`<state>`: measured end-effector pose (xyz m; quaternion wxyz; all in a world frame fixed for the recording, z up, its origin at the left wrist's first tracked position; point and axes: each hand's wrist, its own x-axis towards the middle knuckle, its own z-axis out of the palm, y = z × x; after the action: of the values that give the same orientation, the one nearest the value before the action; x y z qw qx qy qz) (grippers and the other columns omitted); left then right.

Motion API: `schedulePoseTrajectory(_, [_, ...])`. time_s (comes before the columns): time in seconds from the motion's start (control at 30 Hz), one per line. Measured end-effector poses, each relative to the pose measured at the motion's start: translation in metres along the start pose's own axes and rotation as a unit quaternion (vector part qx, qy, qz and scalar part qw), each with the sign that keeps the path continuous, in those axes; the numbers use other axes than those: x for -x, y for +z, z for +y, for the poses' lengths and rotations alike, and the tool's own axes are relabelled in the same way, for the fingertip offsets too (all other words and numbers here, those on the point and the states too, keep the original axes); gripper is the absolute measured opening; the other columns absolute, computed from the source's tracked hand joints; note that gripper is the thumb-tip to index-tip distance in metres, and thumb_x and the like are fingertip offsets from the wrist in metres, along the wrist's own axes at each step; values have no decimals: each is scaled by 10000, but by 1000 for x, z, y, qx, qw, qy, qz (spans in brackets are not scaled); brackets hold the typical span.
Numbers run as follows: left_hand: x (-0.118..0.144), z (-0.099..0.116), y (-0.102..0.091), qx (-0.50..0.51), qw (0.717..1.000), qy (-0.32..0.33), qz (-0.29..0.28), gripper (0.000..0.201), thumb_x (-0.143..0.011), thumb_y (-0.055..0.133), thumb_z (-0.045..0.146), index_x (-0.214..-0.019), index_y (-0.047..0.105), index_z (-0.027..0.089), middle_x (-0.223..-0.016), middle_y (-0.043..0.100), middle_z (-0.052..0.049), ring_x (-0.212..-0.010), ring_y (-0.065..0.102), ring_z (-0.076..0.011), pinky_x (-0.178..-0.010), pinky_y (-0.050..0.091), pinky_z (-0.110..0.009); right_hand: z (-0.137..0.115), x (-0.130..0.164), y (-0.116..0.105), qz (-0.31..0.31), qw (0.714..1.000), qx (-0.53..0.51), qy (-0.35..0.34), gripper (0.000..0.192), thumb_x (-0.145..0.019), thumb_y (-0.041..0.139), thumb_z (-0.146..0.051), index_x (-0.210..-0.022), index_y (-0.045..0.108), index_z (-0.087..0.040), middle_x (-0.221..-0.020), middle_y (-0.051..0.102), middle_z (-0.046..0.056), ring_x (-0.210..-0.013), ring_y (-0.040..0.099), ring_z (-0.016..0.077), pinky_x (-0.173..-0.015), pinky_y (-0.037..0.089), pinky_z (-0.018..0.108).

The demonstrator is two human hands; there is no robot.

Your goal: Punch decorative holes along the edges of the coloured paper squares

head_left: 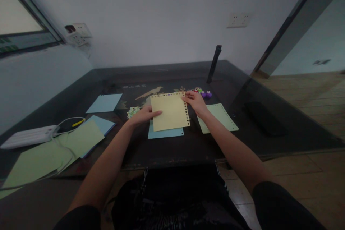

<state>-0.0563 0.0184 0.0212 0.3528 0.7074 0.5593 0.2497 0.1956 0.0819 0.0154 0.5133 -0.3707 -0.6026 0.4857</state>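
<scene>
Yellow sheet (169, 112) with punched edges, flat under left hand (142, 115) and right hand (195, 101) fingertips.

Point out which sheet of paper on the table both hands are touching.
The yellow sheet with punched holes along its top and right edges. The left hand and right hand rest on it; the blue and green sheets lie untouched.

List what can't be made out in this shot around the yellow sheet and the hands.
Head view, the only one:
- Blue sheet: mostly covered by the yellow sheet; only its lower strip shows.
- Shapes of the holes punched along the yellow sheet's edges: too small.
- Small punches: partly behind the right hand, too small to count.
- Left hand: whether it presses or only rests on the sheet.
- Table inlay: dim, partly covered.
</scene>
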Motion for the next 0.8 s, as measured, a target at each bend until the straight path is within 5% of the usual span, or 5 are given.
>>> schedulePoseTrajectory(0.1, [-4,-4,-2,81,997,-19,-1,353,-776,586,414,-930,689,114,-923,709,-116,-815,647,-219,-687,510,-316,0,0,0,-9,1000,-7,2,260,-657,693,-364,-807,592,-177,-693,587,-11,-650,544,125,-622,446,266])
schedulePoseTrajectory(0.4, [-6,-1,-6,101,985,-30,137,322,-740,634,387,-814,686,79,-787,700,-114,-661,610,-181,-559,446,-250,0,4,1,-92,993,71,23,209,-687,675,-346,-696,596,-152,-651,578,-4,-611,532,118,-589,407,262])
schedulePoseTrajectory(0.8, [-4,-2,-2,130,988,5,79,366,-644,737,280,-977,699,132,-938,716,-112,-838,665,-255,-712,517,-324,-3,6,0,-80,994,67,20,199,-687,685,-340,-695,617,-152,-653,598,6,-618,531,119,-622,405,278])
